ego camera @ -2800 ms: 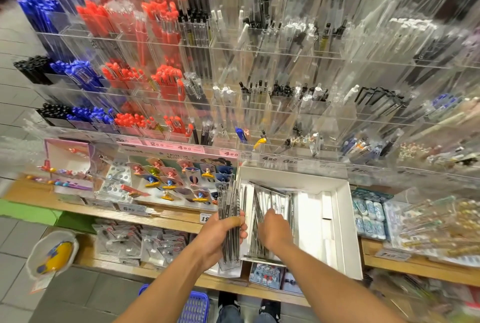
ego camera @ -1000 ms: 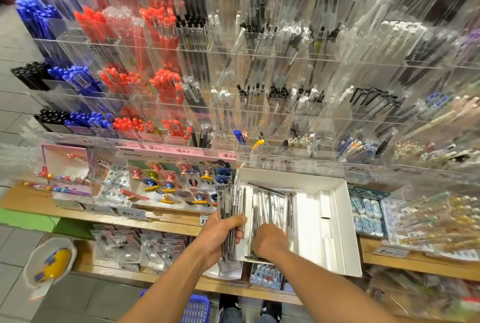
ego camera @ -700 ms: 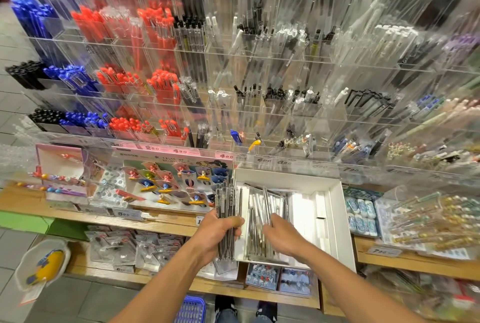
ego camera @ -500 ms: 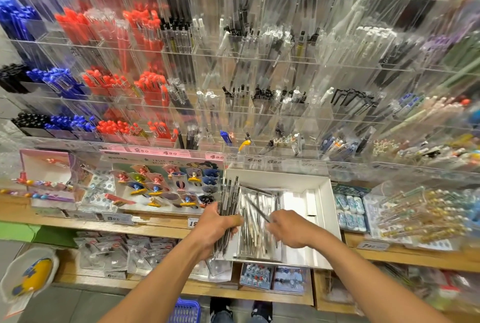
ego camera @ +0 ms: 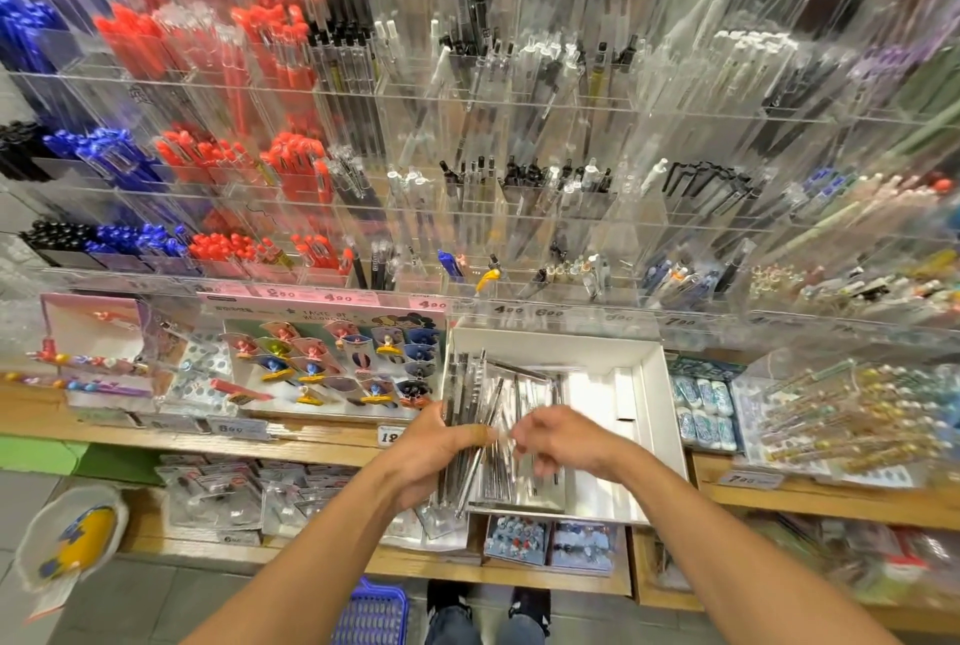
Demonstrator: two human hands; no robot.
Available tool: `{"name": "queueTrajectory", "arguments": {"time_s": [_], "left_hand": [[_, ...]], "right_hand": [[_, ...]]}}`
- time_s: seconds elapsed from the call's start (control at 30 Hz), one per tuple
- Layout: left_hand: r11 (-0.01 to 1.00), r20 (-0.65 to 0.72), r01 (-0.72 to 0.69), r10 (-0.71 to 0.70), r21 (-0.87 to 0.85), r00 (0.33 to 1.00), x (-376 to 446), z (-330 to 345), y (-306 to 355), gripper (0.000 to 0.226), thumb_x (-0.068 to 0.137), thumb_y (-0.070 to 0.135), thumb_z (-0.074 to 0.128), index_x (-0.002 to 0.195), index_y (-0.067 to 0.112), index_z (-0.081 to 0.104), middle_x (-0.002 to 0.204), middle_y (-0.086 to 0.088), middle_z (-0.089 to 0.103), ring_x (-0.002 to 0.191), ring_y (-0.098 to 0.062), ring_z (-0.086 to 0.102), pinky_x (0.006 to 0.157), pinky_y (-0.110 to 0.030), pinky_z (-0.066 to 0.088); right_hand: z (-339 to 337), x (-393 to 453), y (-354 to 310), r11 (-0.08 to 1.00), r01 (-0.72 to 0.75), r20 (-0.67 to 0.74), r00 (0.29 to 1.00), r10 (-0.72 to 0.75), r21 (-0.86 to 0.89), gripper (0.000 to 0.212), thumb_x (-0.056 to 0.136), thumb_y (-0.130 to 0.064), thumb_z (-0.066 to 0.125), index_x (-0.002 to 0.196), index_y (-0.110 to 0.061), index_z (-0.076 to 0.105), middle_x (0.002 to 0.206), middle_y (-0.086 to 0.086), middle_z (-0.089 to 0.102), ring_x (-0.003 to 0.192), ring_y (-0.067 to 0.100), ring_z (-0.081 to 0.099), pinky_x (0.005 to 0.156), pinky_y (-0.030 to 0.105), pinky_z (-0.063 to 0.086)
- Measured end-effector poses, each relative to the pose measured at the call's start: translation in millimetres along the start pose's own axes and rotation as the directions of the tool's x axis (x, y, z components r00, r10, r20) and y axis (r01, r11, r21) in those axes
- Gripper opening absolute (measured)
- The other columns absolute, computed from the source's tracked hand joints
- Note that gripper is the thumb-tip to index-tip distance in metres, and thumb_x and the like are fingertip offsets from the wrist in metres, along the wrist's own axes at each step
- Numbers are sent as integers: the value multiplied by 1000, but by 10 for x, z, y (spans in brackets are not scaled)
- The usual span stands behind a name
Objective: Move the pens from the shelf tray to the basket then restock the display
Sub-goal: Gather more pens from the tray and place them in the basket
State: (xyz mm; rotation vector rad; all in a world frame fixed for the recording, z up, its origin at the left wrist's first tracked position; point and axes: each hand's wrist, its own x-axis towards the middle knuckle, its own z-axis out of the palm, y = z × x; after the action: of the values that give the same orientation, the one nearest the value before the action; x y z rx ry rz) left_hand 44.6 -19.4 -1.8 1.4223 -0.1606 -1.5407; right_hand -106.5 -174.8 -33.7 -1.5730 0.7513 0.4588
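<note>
**Gathering pens into the left hand at the shelf tray**

Head view:

Clutching a bundle of wrapped pens [ego camera: 464, 429] upright in the left hand [ego camera: 435, 452], fingers curled round the stack and thumb pressing across its front, at the left wall of the white shelf tray [ego camera: 655, 400]. Bringing the right hand [ego camera: 558, 439] across to meet that bundle, fingertips bent inward towards it; blurred, so cannot tell whether pinching a pen or merely touching the stack. Having lifted clear of the tray floor, where it was digging among the loose pens a second ago, and now closing on the left hand instead, most likely passing over a fresh pick. Growing thicker with each pass, the bundle, judging by the earlier pictures.

Leaving more pens [ego camera: 524, 442] lying loose in the tray's left half, some slanted, the right half showing bare white. Waiting low at the bottom edge, near the feet, the blue basket [ego camera: 371, 613], well apart from both hands and holding nothing visible.

Meaning: collecting not yet done, nothing dropped in the basket, restocking the clear display [ego camera: 519, 125] above still to come.
</note>
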Motion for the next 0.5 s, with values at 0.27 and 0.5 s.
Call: {"name": "queueTrajectory", "arguments": {"time_s": [0.27,0.5], "left_hand": [[980,-51,-11,1,-197,999,-2,-162,-99,43,49,18,96,85,1,78,92,-20,69,65,-21,66,56,-29,56],[976,-58,-40,28,-213,998,-56,-187,-73,37,65,2,85,96,2,64,85,-15,69,72,-23,68,62,-33,59]], "right_hand": [[454,348,294,783,-38,129,980,150,-621,31,95,-22,56,125,-15,60,132,5,57,115,22,54,97,32,41],[405,300,247,819,-11,121,988,99,-574,21,100,-22,50,112,-12,64,116,5,65,88,16,58,80,29,48]]}}
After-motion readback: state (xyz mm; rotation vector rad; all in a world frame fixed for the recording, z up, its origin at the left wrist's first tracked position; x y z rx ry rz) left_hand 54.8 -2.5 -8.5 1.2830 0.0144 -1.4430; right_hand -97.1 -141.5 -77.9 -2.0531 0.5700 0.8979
